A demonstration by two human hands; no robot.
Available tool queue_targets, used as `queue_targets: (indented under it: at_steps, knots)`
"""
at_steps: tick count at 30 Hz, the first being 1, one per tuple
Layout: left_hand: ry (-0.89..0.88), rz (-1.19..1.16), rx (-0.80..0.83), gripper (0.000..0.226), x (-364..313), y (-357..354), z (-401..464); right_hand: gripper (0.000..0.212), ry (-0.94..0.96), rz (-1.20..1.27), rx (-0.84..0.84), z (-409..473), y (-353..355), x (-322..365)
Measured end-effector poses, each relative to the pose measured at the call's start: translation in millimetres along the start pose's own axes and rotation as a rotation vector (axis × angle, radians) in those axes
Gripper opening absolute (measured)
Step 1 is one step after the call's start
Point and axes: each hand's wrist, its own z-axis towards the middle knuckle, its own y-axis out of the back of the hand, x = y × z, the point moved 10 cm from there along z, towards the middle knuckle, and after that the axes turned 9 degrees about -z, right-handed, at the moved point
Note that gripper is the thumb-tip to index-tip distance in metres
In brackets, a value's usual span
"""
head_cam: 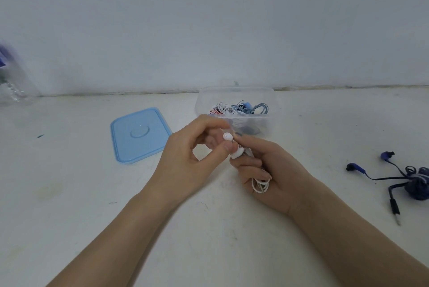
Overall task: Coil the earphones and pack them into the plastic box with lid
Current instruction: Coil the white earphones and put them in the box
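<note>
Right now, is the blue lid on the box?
No, the blue lid lies flat on the table, left of the open box.

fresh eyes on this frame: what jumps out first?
Dead centre, the left hand and right hand together hold white earphones, buds pinched up top and coiled cable in the right palm. Just behind them stands the clear plastic box, already holding coiled earphones, with its blue lid lying flat to its left. At the right edge, dark blue earphones sit on the table, loosely bundled.
</note>
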Motion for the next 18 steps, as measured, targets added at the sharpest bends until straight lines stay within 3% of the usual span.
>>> queue_targets:
  at_steps: [6,10,15,18]
  knots:
    - [-0.068,0.255,0.000,0.015,-16.9,-0.2,16.8,0.004,0.056,-0.126,0.005,-5.3,-6.2,19.8]
    - [-0.034,0.327,0.107,0.010,-24.2,-2.7,50.3,0.018,0.162,-0.404,-0.125,-2.2,-10.3,64.8]
    - [0.089,0.599,0.130,0.010,-11.3,6.7,120.1,0.009,0.400,-1.062,-0.481,18.5,-14.3,157.1]
    - [0.208,0.802,0.226,0.010,14.2,0.1,137.6,0.017,0.234,-1.672,-0.535,39.2,-18.2,159.2]
